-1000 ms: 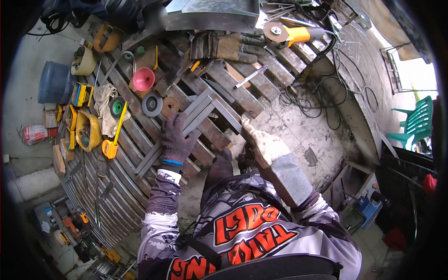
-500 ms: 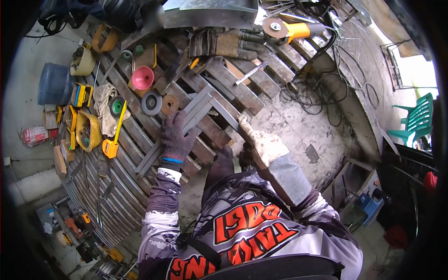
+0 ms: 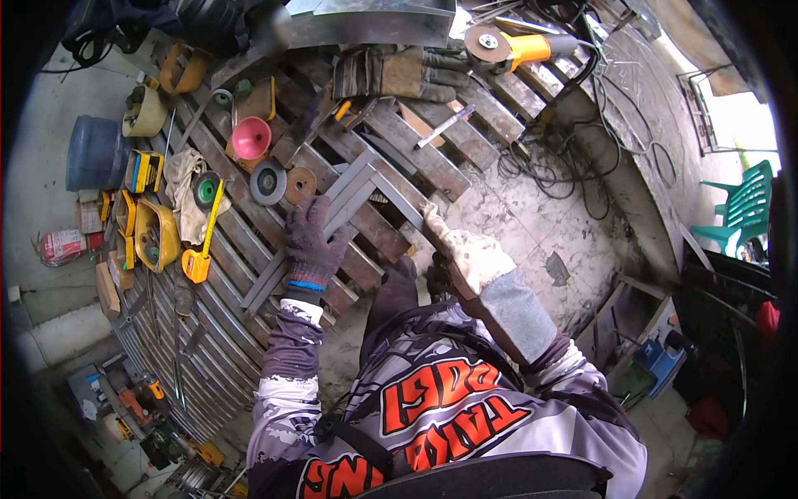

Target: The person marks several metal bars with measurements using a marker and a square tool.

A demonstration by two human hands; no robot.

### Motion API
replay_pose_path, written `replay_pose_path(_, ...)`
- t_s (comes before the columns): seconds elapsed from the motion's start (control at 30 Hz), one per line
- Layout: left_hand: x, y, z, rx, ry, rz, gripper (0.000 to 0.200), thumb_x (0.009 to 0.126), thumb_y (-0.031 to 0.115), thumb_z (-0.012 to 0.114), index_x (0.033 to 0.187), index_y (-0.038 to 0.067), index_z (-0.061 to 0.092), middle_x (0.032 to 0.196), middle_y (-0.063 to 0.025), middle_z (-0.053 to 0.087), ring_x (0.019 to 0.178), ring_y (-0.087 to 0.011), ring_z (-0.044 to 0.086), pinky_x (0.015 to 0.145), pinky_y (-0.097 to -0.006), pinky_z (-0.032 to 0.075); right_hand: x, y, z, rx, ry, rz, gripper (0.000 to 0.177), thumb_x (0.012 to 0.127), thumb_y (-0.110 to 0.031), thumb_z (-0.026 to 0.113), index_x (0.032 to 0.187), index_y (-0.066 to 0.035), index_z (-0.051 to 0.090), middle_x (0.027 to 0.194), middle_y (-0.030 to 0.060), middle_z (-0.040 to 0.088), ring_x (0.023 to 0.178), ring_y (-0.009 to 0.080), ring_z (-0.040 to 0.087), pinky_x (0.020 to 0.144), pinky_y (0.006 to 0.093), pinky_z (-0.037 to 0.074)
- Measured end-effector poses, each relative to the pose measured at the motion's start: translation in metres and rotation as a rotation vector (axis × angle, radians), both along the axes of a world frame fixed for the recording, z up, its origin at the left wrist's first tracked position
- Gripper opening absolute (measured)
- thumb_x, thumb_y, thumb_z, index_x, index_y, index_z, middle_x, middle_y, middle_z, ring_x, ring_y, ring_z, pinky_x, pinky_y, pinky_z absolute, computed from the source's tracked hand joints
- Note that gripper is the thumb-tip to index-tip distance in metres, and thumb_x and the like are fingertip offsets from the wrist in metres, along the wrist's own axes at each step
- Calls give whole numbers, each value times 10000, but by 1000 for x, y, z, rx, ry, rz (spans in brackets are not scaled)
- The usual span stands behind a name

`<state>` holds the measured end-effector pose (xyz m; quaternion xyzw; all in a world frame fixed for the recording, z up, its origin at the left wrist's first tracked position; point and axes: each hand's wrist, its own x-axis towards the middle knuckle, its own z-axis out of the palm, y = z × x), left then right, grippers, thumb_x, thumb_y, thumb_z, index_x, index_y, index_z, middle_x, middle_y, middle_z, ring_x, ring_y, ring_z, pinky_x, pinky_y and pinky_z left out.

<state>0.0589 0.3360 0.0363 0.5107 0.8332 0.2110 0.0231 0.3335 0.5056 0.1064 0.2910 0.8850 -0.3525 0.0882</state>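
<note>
Grey flat metal bars (image 3: 352,196) lie on the slatted metal table (image 3: 391,234), meeting at a corner with a shorter bar that slants down to the right. My left hand (image 3: 314,246), in a dark knitted glove, rests flat over the long bars with its fingers spread. My right hand (image 3: 465,249), in a pale leather glove with a grey cuff, has its fingertips at the lower end of the short bar (image 3: 401,201); its fingers are partly hidden. Just above my left hand lie a brown disc (image 3: 301,185) and a grey disc (image 3: 268,182).
An angle grinder (image 3: 519,51) and striped gloves (image 3: 399,73) lie at the table's far side. A pink bowl (image 3: 250,138), tape measure (image 3: 196,264), rag (image 3: 184,179) and yellow container (image 3: 158,234) are on the left. Cables (image 3: 582,158) and a green chair (image 3: 744,208) are at right.
</note>
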Motion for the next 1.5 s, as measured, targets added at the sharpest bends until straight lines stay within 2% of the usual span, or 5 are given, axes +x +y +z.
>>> replay_pose_path(0.27,1,1,0,-42,-32,13,611,811,143,769,1391,29,614,1397,-239,583,1269,-451,569,1108,-545,480,0,3,-8,-60,55,-24,683,997,-93,533,1655,-118,350,1066,200,756,983,436,743,871,496,577)
replay_pose_path(0.77,4,0,-1,-43,32,54,600,782,135,795,1356,73,633,1373,-207,587,1234,-443,576,1076,-558,480,1,14,-8,-115,-46,3,600,1035,-141,478,1631,-127,413,1148,182,752,1078,382,726,938,452,578)
replay_pose_path(0.87,4,0,1,-52,38,48,600,791,127,787,1363,68,619,1379,-214,577,1235,-441,576,1082,-558,476,6,14,-18,-26,67,4,620,1023,-117,474,1638,-123,397,1124,164,759,1050,372,730,935,451,575)
replay_pose_path(0.93,2,-1,0,-40,42,33,608,794,124,783,1372,65,605,1368,-217,580,1230,-442,581,1076,-560,479,3,20,-14,-131,-1,88,746,1016,-125,447,1722,-101,208,1299,250,714,1179,399,721,1008,454,575)
replay_pose_path(1.5,-1,-7,-5,-63,50,24,586,794,137,753,1355,33,620,1363,-245,575,1240,-461,572,1071,-570,485,5,31,-14,-245,-41,83,706,1048,-198,411,1715,-94,203,1277,233,724,1174,373,723,1066,452,545)
